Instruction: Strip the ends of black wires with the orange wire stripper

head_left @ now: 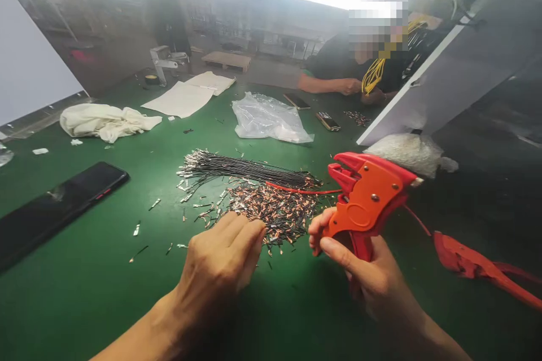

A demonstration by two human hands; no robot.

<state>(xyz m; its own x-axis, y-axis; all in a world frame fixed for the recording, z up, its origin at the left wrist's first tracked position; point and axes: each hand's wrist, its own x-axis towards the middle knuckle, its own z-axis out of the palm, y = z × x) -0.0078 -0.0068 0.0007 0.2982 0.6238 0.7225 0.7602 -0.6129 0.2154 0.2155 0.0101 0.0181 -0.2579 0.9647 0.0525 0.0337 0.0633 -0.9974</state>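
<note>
Grn table (84, 304): bundle of blk wires (249, 169) mid, wire scrap pile (275, 206) just in front. Lg phone (59, 211) far L, white cloth (105, 121) beyond. Paper (182, 97) & clear bag (269, 118) twd back.

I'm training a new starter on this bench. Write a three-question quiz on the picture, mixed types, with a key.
1. True or false: the right grip holds the orange-and-red hand tool.

2. Which lies just beyond the pile of short wire pieces, as seen by the wearer?
a) crumpled white cloth
b) bundle of black wires
c) large black phone

3. Fill in: in this view, the white paper lies to the ____ of the clear plastic bag.

Key: 1. True; 2. b; 3. left.
</note>
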